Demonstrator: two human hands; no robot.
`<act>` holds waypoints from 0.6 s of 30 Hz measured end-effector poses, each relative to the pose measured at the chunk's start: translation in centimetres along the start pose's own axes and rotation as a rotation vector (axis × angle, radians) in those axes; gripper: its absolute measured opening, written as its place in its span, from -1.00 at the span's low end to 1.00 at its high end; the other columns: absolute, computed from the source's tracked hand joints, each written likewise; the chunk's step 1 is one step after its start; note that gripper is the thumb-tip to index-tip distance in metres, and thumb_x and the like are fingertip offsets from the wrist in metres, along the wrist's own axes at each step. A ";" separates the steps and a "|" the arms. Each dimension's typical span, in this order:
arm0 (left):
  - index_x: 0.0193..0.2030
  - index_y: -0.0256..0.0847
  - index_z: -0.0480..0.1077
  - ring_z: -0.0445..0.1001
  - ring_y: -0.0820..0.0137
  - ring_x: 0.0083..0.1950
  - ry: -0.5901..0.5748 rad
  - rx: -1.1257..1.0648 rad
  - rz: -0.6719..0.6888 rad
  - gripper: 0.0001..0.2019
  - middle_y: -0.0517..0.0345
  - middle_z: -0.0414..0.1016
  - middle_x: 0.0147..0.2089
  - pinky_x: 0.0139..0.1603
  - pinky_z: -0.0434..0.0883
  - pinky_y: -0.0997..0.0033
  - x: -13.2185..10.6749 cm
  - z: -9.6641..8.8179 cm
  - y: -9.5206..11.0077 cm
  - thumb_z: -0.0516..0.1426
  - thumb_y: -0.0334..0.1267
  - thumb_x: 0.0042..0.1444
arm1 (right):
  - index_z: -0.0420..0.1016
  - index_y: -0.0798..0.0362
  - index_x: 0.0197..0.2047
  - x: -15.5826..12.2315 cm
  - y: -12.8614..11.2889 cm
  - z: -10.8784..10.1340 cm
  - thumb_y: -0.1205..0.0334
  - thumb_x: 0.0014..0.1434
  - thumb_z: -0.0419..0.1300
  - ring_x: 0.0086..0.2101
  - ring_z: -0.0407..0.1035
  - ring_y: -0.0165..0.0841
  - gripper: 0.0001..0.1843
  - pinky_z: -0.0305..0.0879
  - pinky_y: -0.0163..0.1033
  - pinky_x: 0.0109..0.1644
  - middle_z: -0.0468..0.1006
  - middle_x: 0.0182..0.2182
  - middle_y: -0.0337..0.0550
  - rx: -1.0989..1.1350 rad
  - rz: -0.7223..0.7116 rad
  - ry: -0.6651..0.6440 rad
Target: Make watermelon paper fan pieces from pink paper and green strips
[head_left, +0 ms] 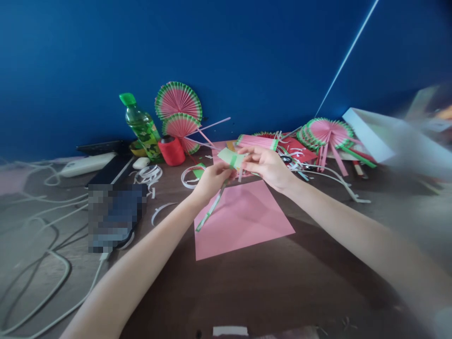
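My left hand (214,178) and my right hand (265,165) meet above the pink paper sheet (243,212), both with bent, closed fingers. Between them is a small pale green paper piece (225,154) with a brighter green band across it. Fingers of both hands pinch its near edge. A narrow green and white paper strip (211,210) slants down from under my left hand over the pink sheet; whether that hand grips it too, I cannot tell. Just behind the hands lies a folded pink paper (259,141) with green edging.
Pleated pink fans (178,101) lean on the blue wall beside a green bottle (141,125) and a red thread spool (171,150). More fans (326,132) lie right, near a white box (381,134). A phone (118,214) and cables (65,263) occupy the left.
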State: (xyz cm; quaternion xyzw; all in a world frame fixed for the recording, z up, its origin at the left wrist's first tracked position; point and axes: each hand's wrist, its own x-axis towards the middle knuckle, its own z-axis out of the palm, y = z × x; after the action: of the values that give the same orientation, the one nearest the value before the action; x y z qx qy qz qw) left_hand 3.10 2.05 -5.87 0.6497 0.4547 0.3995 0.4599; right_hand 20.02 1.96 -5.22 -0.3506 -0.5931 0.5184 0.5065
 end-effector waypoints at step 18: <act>-0.10 -0.35 0.44 0.54 0.41 -0.39 -0.047 -0.283 0.017 -0.71 0.07 0.57 -0.39 -0.29 0.46 0.42 -0.6 1.3 0.0 0.07 -0.45 0.01 | 0.21 0.05 -0.40 0.0 -0.4 0.2 0.16 -0.17 0.37 -0.49 0.37 -0.46 -0.61 0.33 -0.28 -0.43 0.45 -0.49 -0.29 -0.098 -0.089 0.136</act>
State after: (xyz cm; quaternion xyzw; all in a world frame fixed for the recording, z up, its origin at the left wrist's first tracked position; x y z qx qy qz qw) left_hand 4.14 1.13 -6.25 0.5913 0.3775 0.4482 0.5540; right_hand 19.87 1.79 -4.82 -0.3825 -0.5969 0.4409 0.5504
